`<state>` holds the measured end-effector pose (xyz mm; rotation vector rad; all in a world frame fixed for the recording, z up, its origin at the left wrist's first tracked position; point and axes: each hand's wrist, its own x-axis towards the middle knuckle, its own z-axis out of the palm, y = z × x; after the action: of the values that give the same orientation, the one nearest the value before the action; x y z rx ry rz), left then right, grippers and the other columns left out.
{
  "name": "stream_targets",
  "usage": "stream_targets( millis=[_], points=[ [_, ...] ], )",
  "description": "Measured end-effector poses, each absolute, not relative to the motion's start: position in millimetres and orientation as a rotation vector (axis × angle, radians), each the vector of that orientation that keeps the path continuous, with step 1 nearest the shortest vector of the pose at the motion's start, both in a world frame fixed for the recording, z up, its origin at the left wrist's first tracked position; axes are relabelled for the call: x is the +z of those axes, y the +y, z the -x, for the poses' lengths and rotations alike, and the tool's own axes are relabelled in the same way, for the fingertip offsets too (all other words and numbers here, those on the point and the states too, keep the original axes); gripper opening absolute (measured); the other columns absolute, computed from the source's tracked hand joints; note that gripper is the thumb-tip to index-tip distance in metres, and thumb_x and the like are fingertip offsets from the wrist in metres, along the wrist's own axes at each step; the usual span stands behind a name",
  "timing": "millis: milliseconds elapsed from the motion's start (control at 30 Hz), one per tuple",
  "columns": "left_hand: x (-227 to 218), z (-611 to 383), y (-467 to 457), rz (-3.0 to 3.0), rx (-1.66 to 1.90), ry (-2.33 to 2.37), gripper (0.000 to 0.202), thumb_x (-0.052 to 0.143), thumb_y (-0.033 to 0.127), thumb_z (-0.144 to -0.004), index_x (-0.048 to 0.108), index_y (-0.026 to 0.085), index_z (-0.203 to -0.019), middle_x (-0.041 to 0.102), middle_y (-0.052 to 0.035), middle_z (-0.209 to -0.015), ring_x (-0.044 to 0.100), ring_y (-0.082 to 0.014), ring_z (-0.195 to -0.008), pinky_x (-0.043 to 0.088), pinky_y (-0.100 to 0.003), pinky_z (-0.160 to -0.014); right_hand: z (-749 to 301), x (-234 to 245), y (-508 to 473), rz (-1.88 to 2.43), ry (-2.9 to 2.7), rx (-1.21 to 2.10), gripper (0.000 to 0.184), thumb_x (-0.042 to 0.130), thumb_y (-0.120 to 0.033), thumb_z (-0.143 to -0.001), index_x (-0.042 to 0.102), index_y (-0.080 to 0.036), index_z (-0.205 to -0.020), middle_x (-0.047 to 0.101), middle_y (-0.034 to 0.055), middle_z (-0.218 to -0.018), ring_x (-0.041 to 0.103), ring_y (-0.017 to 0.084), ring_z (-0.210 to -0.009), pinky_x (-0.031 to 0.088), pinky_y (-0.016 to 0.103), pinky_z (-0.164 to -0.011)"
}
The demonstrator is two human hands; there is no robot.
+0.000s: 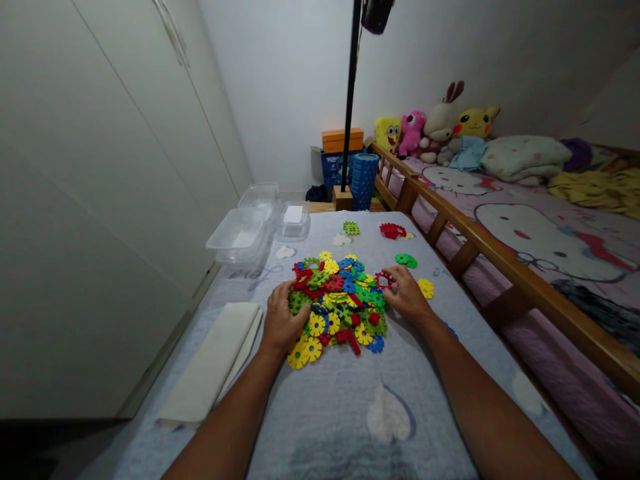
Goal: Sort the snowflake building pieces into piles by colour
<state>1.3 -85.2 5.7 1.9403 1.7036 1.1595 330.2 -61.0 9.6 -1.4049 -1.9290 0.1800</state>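
A heap of plastic building pieces [333, 300] lies on the table, with yellow, blue and green notched discs and red and green square pieces. My right hand [404, 291] is at the heap's right side, pinching a red square frame piece [383, 281] between thumb and fingers. At the left edge rests my left hand [283, 320], its thumb and fingers apart around a green square piece [299, 302] that seems to lie in the heap. Sorted apart are green squares [351, 229], red pieces [392, 231], green discs [406, 261] and yellow discs [426, 289]. Blue pieces [451, 329] show partly behind my right forearm.
Clear plastic boxes [240, 230] and a smaller lidded box [293, 220] stand at the back left. A folded pale cloth [213, 363] lies left of my left arm. A black pole [351, 100] rises behind the table. Along the right runs a wooden bed rail [465, 233].
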Motion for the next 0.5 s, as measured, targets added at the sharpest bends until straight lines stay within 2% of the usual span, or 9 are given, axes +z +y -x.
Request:
stream_targets(
  millis=[167, 367, 500],
  points=[
    [2.7, 0.6, -84.8, -1.937, 1.169, 1.694, 0.047, 0.062, 0.036, -0.082, 0.056, 0.02, -0.126, 0.061, -0.0114, -0.128, 0.055, -0.0298, -0.127, 0.042, -0.05, -0.113, -328.1, 10.6, -61.3, 1.434, -1.897, 0.144, 0.038, 0.06, -0.021, -0.076, 0.067, -0.017, -0.112, 0.058, 0.0108, -0.104, 0.059, 0.027, -0.1, 0.05, 0.043, -0.094],
    [1.5, 1.3, -84.6, -1.905, 1.17, 1.684, 0.047, 0.062, 0.036, -0.082, 0.055, 0.021, -0.126, 0.061, -0.0109, -0.129, 0.054, -0.0293, -0.127, 0.042, -0.051, -0.113, -351.2, 21.4, -34.5, 1.497, -1.795, 0.053, 0.044, 0.062, -0.022, -0.072, 0.07, -0.018, -0.115, 0.057, 0.0103, -0.105, 0.059, 0.027, -0.102, 0.05, 0.043, -0.096],
    [3.6, 0.9, -85.5, -1.89, 1.144, 1.695, 0.047, 0.06, 0.037, -0.083, 0.056, 0.02, -0.126, 0.061, -0.0117, -0.13, 0.054, -0.03, -0.128, 0.041, -0.051, -0.114, -383.3, 34.6, 7.2, 1.629, -1.719, 0.097, 0.048, 0.063, -0.023, -0.07, 0.072, -0.018, -0.116, 0.061, 0.0096, -0.105, 0.062, 0.023, -0.091, 0.052, 0.039, -0.091]
  ],
)
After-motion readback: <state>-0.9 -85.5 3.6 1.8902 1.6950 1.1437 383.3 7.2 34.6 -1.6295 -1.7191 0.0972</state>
